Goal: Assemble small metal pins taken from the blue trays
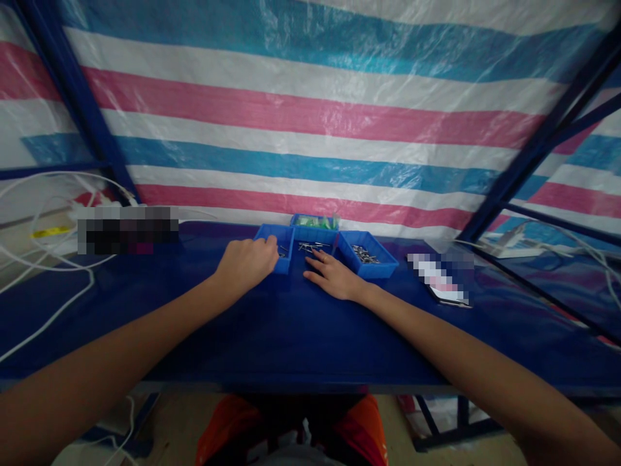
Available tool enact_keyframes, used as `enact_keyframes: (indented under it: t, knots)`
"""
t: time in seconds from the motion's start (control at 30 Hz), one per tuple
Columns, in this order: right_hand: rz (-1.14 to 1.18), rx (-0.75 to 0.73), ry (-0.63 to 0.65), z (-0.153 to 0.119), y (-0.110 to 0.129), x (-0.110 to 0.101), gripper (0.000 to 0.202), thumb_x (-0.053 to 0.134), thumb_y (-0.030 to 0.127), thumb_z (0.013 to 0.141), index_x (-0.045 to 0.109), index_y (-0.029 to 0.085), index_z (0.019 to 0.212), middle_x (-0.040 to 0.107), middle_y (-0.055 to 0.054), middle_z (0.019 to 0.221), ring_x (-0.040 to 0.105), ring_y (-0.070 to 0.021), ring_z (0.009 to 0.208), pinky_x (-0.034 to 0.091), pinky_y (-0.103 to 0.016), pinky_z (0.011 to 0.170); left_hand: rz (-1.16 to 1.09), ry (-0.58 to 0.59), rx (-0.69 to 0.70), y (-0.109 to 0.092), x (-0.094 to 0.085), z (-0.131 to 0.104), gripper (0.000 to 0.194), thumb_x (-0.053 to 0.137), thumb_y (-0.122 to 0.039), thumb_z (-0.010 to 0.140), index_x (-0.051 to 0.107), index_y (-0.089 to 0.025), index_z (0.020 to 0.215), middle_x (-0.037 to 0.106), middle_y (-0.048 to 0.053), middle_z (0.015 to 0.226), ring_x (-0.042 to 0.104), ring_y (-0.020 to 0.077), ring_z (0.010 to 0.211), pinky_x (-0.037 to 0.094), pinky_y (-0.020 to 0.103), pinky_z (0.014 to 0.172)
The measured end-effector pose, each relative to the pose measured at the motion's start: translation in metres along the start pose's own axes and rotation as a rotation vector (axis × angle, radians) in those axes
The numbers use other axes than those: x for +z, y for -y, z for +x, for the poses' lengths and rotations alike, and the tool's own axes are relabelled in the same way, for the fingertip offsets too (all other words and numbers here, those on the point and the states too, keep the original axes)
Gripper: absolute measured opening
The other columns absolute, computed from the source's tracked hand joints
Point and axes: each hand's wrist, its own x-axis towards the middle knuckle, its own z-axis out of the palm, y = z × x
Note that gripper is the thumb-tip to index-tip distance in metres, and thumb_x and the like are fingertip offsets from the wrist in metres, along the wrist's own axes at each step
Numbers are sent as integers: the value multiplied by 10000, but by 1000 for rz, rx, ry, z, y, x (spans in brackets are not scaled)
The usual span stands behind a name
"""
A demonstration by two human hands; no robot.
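My left hand point(250, 262) is closed over the left blue bin point(287, 249); its fingertips point down at the bin and what they hold, if anything, is hidden. Small metal pieces lie in that bin. My right hand point(334, 275) has its fingers spread at a loose group of thin metal pieces point(314, 246) on the blue table, between the bins. To its right, the right blue bin point(383, 268) contains several metal pieces point(363, 254). Behind the loose pieces stands a third blue bin point(315, 233) with green and clear plastic in it.
A phone-like device point(449, 299), partly blurred out, lies on the blue table point(291, 343) at the right. White cables point(80, 294) loop over the left side. Blue metal posts point(504, 168) and a striped sheet point(310, 123) stand behind the table.
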Motion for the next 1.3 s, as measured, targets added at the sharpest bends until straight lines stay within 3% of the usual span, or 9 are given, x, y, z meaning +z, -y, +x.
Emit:
enact_keyframes:
  t: [0.1,0.23,0.37,0.5,0.63,0.83,1.17,1.3]
  knots:
    - [-10,20,50,1,0,-1,661,283,529,913,397,38,1342,390,-216,1372,221,-293,1343,206,-453,1096,-67,-30,159,-6,-2,-1,309,323,-269,893,591,-134,820,651,94,682,633,217,593,401,255,502]
    - [-8,49,86,3,-2,0,666,280,548,908,357,77,1372,313,-189,1424,173,-279,1358,177,-438,1102,-153,-25,425,-15,8,-5,226,401,-248,863,586,-152,775,647,64,672,620,187,601,403,242,510]
    - [-41,68,101,4,-4,3,648,269,554,908,338,123,1387,298,-165,1438,198,-281,1352,193,-445,1088,-162,0,500,-27,24,-11,191,424,-237,858,581,-145,802,646,57,669,611,177,576,391,235,494]
    - [-85,54,-4,1,0,0,564,343,493,908,448,119,1316,415,-170,1362,387,-287,1249,310,-418,1025,-164,24,503,-31,27,-13,200,411,-248,872,583,-152,841,653,50,689,618,183,588,378,237,484]
    - [-128,65,-92,-4,7,-5,420,408,402,902,569,114,1162,552,-151,1151,539,-244,1032,423,-373,904,-189,89,467,-23,23,-11,217,411,-275,877,582,-161,805,661,43,718,626,180,623,374,238,495]
    - [-129,18,-108,-6,4,-5,372,416,345,905,579,113,1146,500,-162,1250,497,-262,1110,407,-400,931,-235,153,476,-19,21,-10,212,412,-291,877,586,-181,826,671,25,773,631,180,653,356,236,487]
    - [-87,-197,-47,-20,5,-22,188,449,191,879,599,149,985,594,-82,942,562,-179,884,465,-326,820,-280,149,442,-20,20,-10,217,409,-289,876,584,-175,816,669,27,763,628,170,662,363,234,502]
    - [-97,-220,-97,-22,8,-21,242,455,178,874,571,157,1086,576,-102,1071,536,-201,985,451,-361,870,-285,165,429,-21,20,-9,222,401,-298,880,584,-180,835,671,27,777,629,170,669,361,233,500]
